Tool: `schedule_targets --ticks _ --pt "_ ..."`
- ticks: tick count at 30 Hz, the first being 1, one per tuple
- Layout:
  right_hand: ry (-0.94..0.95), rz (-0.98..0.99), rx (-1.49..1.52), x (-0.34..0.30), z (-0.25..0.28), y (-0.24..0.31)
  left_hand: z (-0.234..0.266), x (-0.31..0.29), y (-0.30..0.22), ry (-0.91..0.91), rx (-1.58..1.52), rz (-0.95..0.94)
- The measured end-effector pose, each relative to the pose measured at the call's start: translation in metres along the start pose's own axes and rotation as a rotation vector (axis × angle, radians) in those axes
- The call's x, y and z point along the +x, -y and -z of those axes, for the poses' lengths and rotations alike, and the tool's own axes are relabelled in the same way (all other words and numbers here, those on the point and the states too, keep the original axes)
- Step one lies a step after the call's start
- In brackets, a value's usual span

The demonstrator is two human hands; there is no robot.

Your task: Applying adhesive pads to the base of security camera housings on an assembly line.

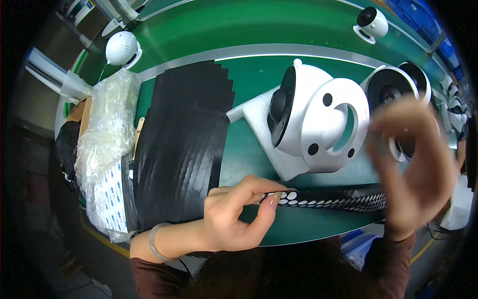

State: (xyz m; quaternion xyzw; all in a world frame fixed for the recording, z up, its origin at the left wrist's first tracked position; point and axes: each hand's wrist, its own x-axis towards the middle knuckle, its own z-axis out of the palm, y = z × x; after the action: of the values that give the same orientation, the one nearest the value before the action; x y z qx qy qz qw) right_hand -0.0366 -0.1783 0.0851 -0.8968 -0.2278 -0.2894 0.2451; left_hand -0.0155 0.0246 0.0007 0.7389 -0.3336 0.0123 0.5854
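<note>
My left hand [238,214] pinches the left end of a long black strip [338,200] covered with rows of small white round stickers, thumb and forefinger closed on it. The strip lies along the near edge of the green mat [249,89]. My right hand [416,164] hovers blurred above the strip's right end, fingers curled with thumb and forefinger close together; whether it holds a sticker I cannot tell. Just behind the strip a white dome camera housing [318,119] rests on a white foam sheet [256,117].
A fanned stack of black strips [181,144] lies at the left, beside a plastic-wrapped bundle [104,134]. More white dome cameras sit at the right [393,87], back right [372,22] and back left [122,49] on the green conveyor.
</note>
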Motion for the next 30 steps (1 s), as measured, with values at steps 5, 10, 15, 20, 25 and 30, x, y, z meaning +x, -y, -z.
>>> schedule_targets --ticks 5,10,15,20,25,30 --pt "0.216 -0.105 0.098 -0.030 -0.034 0.015 -0.003 -0.008 0.008 -0.144 -0.106 0.131" --pt "0.150 -0.066 0.161 -0.039 -0.041 0.010 0.002 0.001 0.003 -0.059 -0.063 0.059" --pt "0.146 -0.111 0.279 -0.039 -0.044 0.013 0.002 0.000 0.002 -0.038 0.047 -0.016" --pt "0.083 -0.055 0.205 -0.041 -0.051 0.014 0.004 -0.002 0.002 -0.044 0.061 -0.028" --pt "0.053 -0.012 0.070 -0.041 -0.052 0.018 0.002 -0.001 0.001 -0.051 0.061 -0.020" --pt "0.058 -0.034 0.085 -0.039 -0.054 0.019 0.003 -0.001 0.003 -0.063 0.078 -0.048"
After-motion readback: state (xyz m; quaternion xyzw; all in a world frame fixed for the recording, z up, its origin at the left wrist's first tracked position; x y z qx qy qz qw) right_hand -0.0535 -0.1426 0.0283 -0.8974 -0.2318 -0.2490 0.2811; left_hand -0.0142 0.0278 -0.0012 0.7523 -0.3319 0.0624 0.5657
